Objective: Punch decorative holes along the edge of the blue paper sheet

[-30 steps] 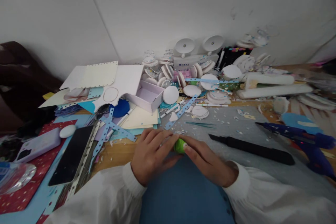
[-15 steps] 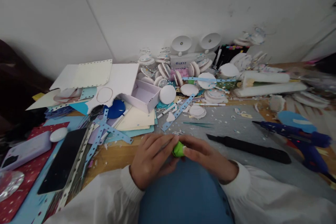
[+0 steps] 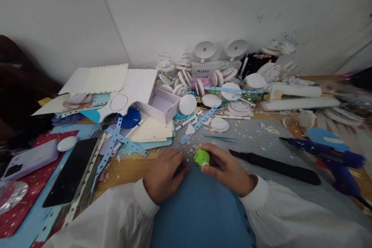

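Observation:
My right hand (image 3: 225,168) pinches a small bright green object (image 3: 201,157) with a white end between thumb and fingers, just above the table's front edge; I cannot make out its exact kind. To its left, my left hand (image 3: 167,174) is apart from the green object, its fingers bent and its thumb standing away from them, with nothing seen in it. Its fingertips are slightly blurred. Right of my right hand lies a black-handled craft knife (image 3: 276,166) on the grey mat (image 3: 247,135). A pair of thin teal tweezers (image 3: 220,138) lies beyond my hands.
A blue glue gun (image 3: 328,159) lies at the right. Several white discs (image 3: 187,104) are heaped at the back beside an open lilac box (image 3: 162,104). Dotted blue strips (image 3: 122,137), a black phone (image 3: 71,172) and a lilac phone (image 3: 33,159) lie at the left.
My left hand has let go of the green object and drawn away to the left. The green object stays in my right hand, now turned and more fully visible.

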### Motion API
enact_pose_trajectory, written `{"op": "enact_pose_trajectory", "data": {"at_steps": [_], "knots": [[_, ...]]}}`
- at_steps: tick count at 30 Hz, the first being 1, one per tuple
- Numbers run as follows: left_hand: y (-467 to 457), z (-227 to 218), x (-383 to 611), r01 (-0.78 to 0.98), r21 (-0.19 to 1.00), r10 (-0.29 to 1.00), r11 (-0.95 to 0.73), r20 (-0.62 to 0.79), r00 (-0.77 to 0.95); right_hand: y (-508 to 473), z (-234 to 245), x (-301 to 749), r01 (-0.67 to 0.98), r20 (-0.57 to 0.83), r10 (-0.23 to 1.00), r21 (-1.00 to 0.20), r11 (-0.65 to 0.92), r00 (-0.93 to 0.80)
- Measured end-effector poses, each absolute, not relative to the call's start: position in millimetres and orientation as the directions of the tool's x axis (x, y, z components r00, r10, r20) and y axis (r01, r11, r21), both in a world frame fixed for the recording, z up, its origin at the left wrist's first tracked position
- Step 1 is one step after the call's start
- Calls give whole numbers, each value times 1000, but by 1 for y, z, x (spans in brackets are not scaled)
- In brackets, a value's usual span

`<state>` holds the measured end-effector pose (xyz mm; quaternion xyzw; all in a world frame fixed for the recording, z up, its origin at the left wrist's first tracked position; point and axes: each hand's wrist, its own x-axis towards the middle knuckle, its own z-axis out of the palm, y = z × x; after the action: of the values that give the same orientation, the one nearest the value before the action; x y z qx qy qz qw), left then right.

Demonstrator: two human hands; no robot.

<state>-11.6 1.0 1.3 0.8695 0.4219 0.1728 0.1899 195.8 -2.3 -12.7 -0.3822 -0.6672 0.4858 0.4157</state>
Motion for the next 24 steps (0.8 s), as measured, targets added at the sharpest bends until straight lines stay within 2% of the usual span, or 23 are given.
{"op": "enact_pose_trajectory", "data": {"at_steps": [3, 5, 17, 24], "knots": [[-1, -1, -12, 633, 556, 814, -539, 149, 562, -2, -13, 195, 223, 292, 836, -875, 430, -465], [-2, -2, -12, 628, 563, 817, -537, 162, 554, -1, -13, 195, 243, 312, 804, -843, 479, -506], [-2, 0, -9, 613, 455, 761, -646, 327, 560, -2, -15, 197, 326, 328, 793, -781, 533, -513], [-2, 2, -9, 625, 429, 757, -653, 344, 555, -3, -14, 200, 406, 305, 776, -715, 569, -552]]}}
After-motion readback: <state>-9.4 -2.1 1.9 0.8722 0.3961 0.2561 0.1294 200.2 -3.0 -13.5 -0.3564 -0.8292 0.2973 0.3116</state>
